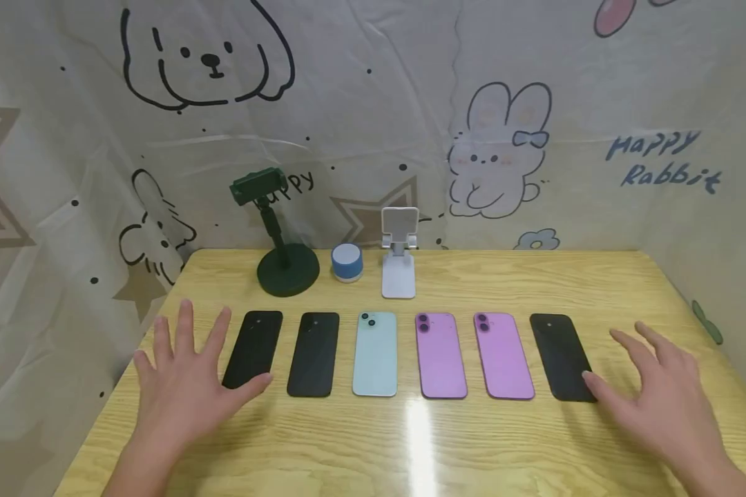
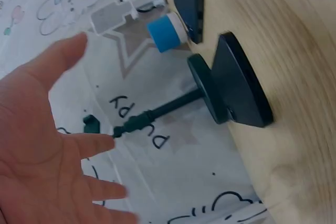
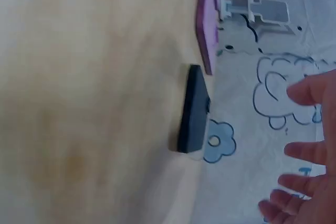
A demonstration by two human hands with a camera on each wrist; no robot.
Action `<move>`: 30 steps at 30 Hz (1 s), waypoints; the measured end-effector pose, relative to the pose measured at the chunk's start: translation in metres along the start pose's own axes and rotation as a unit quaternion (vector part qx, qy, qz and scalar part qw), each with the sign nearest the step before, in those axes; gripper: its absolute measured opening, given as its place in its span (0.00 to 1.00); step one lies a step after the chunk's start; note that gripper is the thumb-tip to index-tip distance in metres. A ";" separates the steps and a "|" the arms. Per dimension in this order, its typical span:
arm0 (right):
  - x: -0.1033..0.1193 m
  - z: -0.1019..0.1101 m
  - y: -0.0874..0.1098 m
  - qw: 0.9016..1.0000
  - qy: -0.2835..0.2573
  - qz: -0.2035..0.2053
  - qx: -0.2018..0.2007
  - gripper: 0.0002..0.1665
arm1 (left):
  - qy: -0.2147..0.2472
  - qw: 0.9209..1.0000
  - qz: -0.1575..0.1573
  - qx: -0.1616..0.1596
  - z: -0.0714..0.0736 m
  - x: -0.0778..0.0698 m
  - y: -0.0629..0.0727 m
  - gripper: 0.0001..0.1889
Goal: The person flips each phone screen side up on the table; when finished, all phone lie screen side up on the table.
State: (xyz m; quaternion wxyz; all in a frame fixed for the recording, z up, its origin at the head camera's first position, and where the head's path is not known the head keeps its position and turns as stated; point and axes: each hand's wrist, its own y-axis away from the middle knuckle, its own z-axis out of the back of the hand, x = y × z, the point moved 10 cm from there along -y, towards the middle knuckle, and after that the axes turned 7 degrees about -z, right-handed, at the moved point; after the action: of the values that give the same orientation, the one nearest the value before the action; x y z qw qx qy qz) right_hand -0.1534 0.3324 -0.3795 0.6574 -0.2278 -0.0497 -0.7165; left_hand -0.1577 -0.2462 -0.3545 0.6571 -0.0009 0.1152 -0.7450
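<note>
Several phones lie face down in a row across the wooden table. From the left come a black phone [image 1: 255, 348], a second dark phone [image 1: 313, 355], a pale mint phone [image 1: 375, 359], a pink-purple phone [image 1: 443, 362], another like it [image 1: 506, 362] and a black phone [image 1: 562, 359] at the right end. My left hand [image 1: 186, 386], fingers spread, hovers beside the leftmost phone and partly overlaps it in the head view. At the other end my right hand [image 1: 665, 400] is held with fingers apart, its thumb tip overlapping the rightmost phone's edge. Both hands hold nothing.
Behind the row stand a dark green phone stand [image 1: 286, 269] with a round base, a small blue and white cylinder [image 1: 347, 264] and a white folding stand [image 1: 399, 276]. A printed cloth [image 1: 373, 138] hangs along the back and sides of the wooden table [image 1: 323, 449].
</note>
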 end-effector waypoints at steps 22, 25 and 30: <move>0.220 -0.110 0.048 0.838 -0.460 0.082 0.283 0.26 | 0.181 0.981 0.030 0.055 -0.017 -0.023 0.005 0.35; 0.253 -0.126 0.039 0.823 -0.464 0.072 0.319 0.29 | 0.192 0.979 0.036 0.058 -0.018 -0.013 -0.003 0.34; 0.305 -0.156 0.023 0.797 -0.484 0.055 0.358 0.35 | 0.199 0.978 0.050 0.047 -0.023 0.011 -0.016 0.31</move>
State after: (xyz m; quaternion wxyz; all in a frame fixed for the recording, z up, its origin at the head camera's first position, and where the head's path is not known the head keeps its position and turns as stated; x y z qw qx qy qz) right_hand -0.1812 -0.0084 -0.4042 0.6207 -0.2954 -0.6018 -0.4065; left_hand -0.1785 -0.2515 -0.3754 0.6572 0.1839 0.2079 -0.7008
